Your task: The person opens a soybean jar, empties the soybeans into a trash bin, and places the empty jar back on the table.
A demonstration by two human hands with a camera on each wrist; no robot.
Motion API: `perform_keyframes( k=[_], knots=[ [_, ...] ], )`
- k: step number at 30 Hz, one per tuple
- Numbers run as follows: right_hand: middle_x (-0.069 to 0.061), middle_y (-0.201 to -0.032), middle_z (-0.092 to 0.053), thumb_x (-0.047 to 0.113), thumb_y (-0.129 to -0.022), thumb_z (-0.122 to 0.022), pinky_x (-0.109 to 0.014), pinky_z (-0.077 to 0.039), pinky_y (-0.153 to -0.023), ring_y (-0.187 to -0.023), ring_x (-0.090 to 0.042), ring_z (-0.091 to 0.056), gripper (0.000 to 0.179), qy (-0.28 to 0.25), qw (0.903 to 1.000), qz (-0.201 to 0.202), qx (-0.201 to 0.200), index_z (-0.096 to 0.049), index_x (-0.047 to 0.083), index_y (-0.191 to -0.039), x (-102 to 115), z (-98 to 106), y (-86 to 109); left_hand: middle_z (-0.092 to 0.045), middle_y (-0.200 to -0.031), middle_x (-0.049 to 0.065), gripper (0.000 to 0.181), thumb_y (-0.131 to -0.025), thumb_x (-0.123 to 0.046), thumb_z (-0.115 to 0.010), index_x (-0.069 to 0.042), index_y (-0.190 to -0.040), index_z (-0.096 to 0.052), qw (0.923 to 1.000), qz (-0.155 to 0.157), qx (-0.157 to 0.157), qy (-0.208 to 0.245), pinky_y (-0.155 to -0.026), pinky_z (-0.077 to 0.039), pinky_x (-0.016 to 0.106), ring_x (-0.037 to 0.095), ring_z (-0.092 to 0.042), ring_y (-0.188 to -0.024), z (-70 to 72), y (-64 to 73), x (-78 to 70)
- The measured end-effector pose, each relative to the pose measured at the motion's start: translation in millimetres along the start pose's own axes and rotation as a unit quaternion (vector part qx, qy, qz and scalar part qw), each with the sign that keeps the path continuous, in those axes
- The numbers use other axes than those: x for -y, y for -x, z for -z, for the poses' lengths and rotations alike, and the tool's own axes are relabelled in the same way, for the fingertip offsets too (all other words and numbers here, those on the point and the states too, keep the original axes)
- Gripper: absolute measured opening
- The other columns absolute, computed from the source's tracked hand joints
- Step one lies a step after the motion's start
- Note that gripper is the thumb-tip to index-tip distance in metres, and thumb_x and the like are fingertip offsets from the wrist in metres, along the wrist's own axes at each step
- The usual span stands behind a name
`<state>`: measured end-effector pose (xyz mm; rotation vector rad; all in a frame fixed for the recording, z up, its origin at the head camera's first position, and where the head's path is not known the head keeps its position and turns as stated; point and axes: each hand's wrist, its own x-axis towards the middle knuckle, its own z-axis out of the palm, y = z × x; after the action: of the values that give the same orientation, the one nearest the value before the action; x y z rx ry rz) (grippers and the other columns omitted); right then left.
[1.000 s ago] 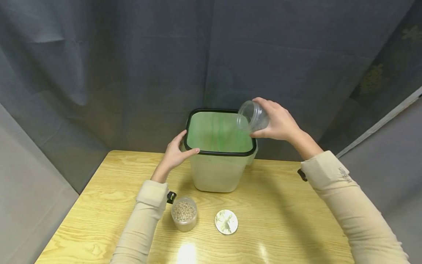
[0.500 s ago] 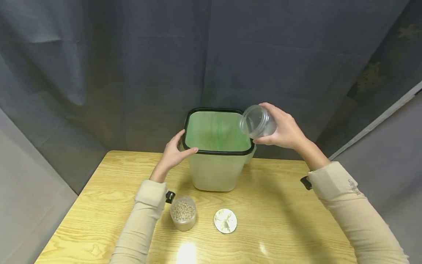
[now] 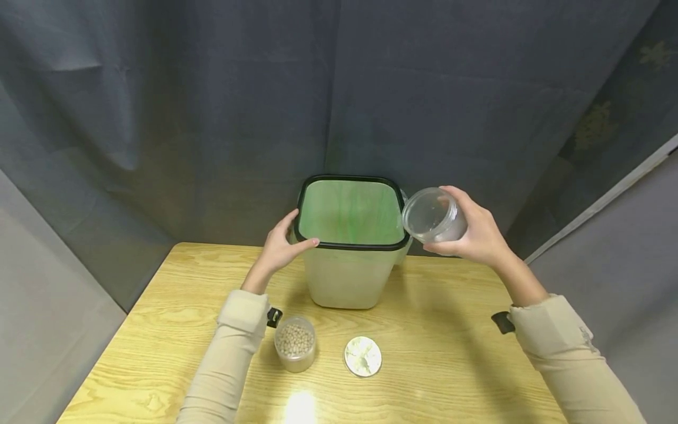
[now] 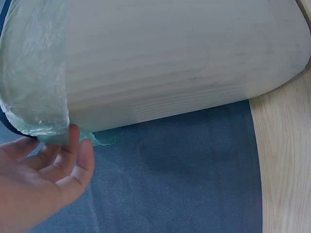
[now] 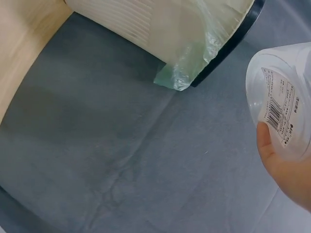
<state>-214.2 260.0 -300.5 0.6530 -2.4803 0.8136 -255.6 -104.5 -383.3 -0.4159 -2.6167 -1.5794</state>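
One clear plastic jar [image 3: 431,213] tilted just right of the bag-lined bin [image 3: 346,280], clamped in the right grip [image 3: 478,235]; the left grip [image 3: 278,246], thumb and fingers apart, touched the bin's left corner.

The bin [image 3: 344,277] stands upright on the wooden table [image 3: 153,330], a green bag [image 3: 346,212] lining its inside and a black rim [image 3: 360,246] round its top. The left hand [image 3: 275,246] holds the bin at its near left corner, thumb across the rim. The right hand [image 3: 481,232] grips a clear jar [image 3: 428,215], tilted, its mouth just beside the rim's right side; contact cannot be determined. A tub [image 3: 298,363] of pale round beans [image 3: 295,340] stands near the left sleeve [image 3: 225,359]. A whitish disc [image 3: 362,357] lies flat to its right. A dark curtain [image 3: 238,118] hangs behind.
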Motion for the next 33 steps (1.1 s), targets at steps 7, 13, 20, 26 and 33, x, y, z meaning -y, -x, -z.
perform_keyframes(
  k=[7,13,20,26,33],
  knots=[
    [-0.016,-0.109,-0.057,0.014,-0.048,-0.089,-0.042,-0.040,-0.069,-0.089,-0.030,-0.053,0.098,-0.004,0.9994,-0.017,-0.031,-0.040,0.013,-0.134,-5.7,3.9,20.5,-0.022,-0.147,0.016,0.085,-0.078,-0.035,-0.070,-0.010,-0.145,-0.023,1.0000,0.001,0.000,0.001,-0.104,-0.028,0.044,0.035,-0.027,-0.131,0.9,-0.4,-0.2],
    [-0.014,-0.111,-0.057,0.011,-0.049,-0.088,-0.038,-0.037,-0.070,-0.089,-0.028,-0.053,0.099,-0.011,0.9986,-0.033,-0.039,-0.040,0.015,-0.135,-11.7,2.4,32.0,-0.022,-0.147,0.016,0.085,-0.078,-0.034,-0.070,-0.011,-0.145,-0.022,1.0000,0.005,-0.002,0.001,-0.104,-0.028,0.045,0.035,-0.027,-0.131,3.5,-0.5,0.4],
    [-0.015,-0.114,-0.056,0.010,-0.052,-0.087,-0.031,-0.036,-0.073,-0.093,-0.030,-0.053,0.099,-0.027,0.9972,-0.057,-0.040,-0.037,0.016,-0.137,-16.4,-4.1,46.9,-0.023,-0.147,0.017,0.086,-0.078,-0.033,-0.071,-0.010,-0.145,-0.022,1.0000,0.004,-0.004,0.004,-0.105,-0.027,0.044,0.034,-0.026,-0.131,5.2,0.1,0.6],
    [-0.014,-0.117,-0.056,0.009,-0.052,-0.087,-0.023,-0.034,-0.074,-0.098,-0.029,-0.051,0.102,-0.045,0.9945,-0.084,-0.043,-0.034,0.017,-0.139,-23.1,-13.7,63.5,-0.023,-0.147,0.016,0.086,-0.078,-0.032,-0.071,-0.010,-0.145,-0.022,0.9999,0.007,-0.005,0.007,-0.105,-0.026,0.042,0.033,-0.025,-0.132,5.2,1.1,-0.4],
    [-0.010,-0.120,-0.053,0.011,-0.056,-0.087,-0.022,-0.039,-0.070,-0.096,-0.017,-0.047,0.100,-0.057,0.9888,-0.129,-0.049,-0.033,0.017,-0.140,-29.2,-28.4,86.0,-0.023,-0.147,0.016,0.085,-0.078,-0.031,-0.071,-0.009,-0.145,-0.023,0.9999,0.005,-0.006,0.009,-0.105,-0.026,0.041,0.033,-0.026,-0.132,4.5,0.8,0.2]
  ],
)
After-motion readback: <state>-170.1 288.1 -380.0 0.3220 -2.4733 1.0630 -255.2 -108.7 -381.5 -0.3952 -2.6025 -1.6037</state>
